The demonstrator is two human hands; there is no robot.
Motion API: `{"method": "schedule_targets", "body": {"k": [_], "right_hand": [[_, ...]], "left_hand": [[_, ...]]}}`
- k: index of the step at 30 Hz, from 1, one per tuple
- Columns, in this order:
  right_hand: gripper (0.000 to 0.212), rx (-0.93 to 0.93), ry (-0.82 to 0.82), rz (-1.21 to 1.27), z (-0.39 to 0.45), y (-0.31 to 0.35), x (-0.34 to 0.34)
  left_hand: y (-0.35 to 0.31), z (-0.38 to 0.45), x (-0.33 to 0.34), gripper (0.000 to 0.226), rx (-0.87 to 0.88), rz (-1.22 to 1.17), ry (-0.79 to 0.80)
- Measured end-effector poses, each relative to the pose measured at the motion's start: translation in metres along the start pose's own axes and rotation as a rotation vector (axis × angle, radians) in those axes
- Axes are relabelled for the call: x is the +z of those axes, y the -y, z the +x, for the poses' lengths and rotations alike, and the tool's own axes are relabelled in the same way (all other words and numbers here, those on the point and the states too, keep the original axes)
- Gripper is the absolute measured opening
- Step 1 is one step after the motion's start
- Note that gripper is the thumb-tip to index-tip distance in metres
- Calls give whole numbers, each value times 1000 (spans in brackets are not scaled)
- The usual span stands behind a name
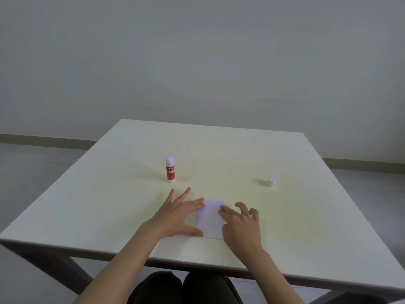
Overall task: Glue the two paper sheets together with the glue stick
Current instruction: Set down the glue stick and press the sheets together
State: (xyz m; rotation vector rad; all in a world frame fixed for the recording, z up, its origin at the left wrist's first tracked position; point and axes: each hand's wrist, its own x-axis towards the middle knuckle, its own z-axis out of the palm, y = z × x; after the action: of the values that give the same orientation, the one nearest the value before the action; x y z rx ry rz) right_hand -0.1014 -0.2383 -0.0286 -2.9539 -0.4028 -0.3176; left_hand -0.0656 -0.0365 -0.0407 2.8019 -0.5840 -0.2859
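Head view: both hands flat on the paper sheets (210,218).
Left hand (177,216) and right hand (241,224) press open-palmed (gripping nothing); the glue stick (170,170) stands upright, uncapped.

- Soft, even, fairly dim light with a greenish-yellow cast on the table (285,194).
- Faint shadows fall left of the glue stick (170,170) and cap (271,182), beyond the hands.
- No glare.
- The picture is slightly soft; wide-angle bending shows at the edges.
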Motion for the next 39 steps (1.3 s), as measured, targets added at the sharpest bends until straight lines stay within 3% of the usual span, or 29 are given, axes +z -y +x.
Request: {"method": "schedule_targets", "body": {"k": [6, 16, 21, 27, 32, 39], "right_hand": [[40, 1, -58, -63, 13, -1, 7], [16, -93, -167, -101, -23, 15, 11], [16, -114, -195, -105, -22, 20, 15], [33, -79, -93, -80, 9, 22, 11], [35, -99, -98, -77, 16, 24, 8], [15, -174, -179, -90, -16, 28, 11]], "left_hand": [[1, 1, 0, 85, 10, 34, 2], [1, 0, 4, 85, 0, 14, -17], [2, 0, 6, 86, -3, 19, -11], [3, 3, 6, 91, -1, 57, -3], [3, 2, 5, 92, 3, 50, -3], [1, -1, 4, 86, 2, 24, -10]]}}
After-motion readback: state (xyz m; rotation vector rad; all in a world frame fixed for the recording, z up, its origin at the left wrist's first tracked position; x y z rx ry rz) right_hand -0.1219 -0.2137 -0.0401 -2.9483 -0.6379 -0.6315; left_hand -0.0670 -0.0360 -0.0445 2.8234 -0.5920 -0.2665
